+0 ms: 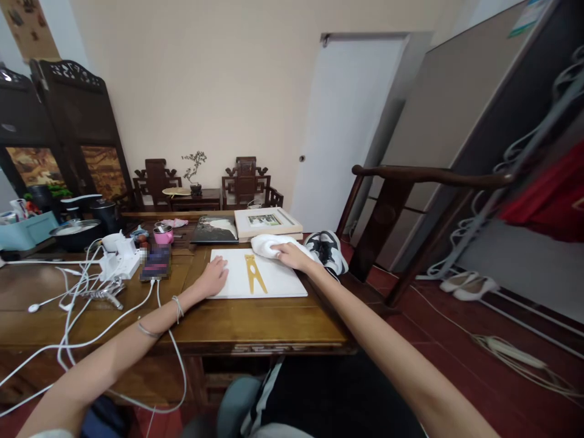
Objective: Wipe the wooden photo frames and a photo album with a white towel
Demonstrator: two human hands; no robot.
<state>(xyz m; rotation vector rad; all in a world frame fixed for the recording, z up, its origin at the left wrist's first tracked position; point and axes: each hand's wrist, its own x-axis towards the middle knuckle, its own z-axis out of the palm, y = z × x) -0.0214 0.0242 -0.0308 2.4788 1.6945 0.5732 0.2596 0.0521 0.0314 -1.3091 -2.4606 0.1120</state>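
A white board lies flat on the wooden table, with a yellow clothespin-shaped piece on its middle. My left hand rests flat on the board's left edge, fingers stretched out. My right hand is at the board's far right corner, fingers pressed onto a white cloth bunched there. Both forearms reach in from the bottom of the view.
White cables and a power strip sprawl over the table's left, beside a phone and a pink cup. A framed picture and a dark book lie behind the board. Sneakers and a wooden chair stand to the right.
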